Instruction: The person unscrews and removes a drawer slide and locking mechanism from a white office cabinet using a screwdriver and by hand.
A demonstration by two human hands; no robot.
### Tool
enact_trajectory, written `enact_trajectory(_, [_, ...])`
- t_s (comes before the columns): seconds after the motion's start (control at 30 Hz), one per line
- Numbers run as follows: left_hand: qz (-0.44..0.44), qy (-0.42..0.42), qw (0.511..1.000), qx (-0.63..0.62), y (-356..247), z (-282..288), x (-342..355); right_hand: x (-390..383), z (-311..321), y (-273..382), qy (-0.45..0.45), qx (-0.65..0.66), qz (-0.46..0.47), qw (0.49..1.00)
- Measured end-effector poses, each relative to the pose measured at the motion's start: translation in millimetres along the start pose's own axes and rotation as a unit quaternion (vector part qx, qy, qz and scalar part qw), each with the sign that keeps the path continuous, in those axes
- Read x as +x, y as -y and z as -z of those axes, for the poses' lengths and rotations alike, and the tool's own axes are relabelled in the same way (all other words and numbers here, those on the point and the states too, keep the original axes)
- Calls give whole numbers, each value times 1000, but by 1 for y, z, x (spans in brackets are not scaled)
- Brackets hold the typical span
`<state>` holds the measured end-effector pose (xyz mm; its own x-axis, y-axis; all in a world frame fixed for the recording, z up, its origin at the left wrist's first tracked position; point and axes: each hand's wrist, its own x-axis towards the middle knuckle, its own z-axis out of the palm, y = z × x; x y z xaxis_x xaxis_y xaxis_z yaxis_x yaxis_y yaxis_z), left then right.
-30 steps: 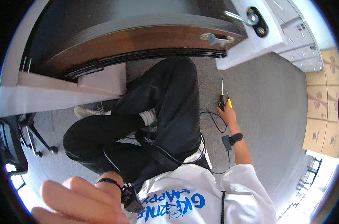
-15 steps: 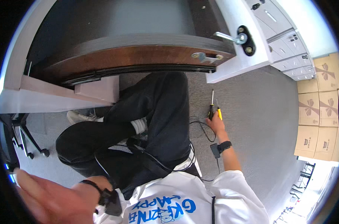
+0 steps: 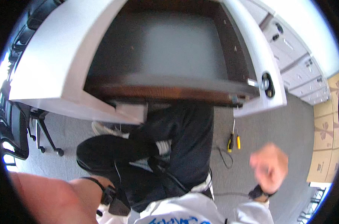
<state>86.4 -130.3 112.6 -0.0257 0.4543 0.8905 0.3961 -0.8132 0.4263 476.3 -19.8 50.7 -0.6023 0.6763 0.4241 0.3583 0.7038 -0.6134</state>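
Observation:
A dark open drawer (image 3: 177, 44) sits in a white desk (image 3: 46, 52) above my crossed legs. A metal bolt fitting (image 3: 266, 85) is on the right white panel. A black-and-yellow screwdriver (image 3: 230, 145) and a yellow one (image 3: 238, 142) lie side by side on the grey carpet. My right hand (image 3: 268, 167) is raised right of them, apart from both, its curled fingers smeared by motion. My left hand (image 3: 50, 194) is blurred at the lower left, its fingers hidden or out of view. A cable loop lies left of my right hand.
Black wheeled chairs (image 3: 16, 130) stand at the left. Pale metal drawer cabinets (image 3: 300, 78) line the right side, with stacked cardboard boxes (image 3: 322, 130) beside them at the far right. Grey carpet (image 3: 292, 127) runs between the desk and the boxes.
My right hand has let go of the screwdrivers and moved up and rightward, away from them. The view has shifted, so the desk appears lower and more of the drawer's inside shows.

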Motion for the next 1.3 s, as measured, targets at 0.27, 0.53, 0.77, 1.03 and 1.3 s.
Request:
enact_trajectory(0.27, [-18, 0, 1000, 0, -6, -12, -3, 47, -49, 78, 49, 311, 285, 905])
enact_trajectory(0.53, [-1, -7, 1000, 5, 13, -13, -8, 45, -77, 71, -147, 321, 261, 899])
enact_trajectory(0.77, [3, -7, 1000, -11, 10, -5, -3, 38, -52, 100, -124, 257, 13, 958])
enact_trajectory(1.03, [-3, -18, 1000, -1, -6, 6, 1, 13, -62, 19, 26, 191, 105, 976])
enact_trajectory(1.3, [-10, -33, 999, -6, 12, 8, 8, -41, -79, -95, 72, -80, -205, 973])
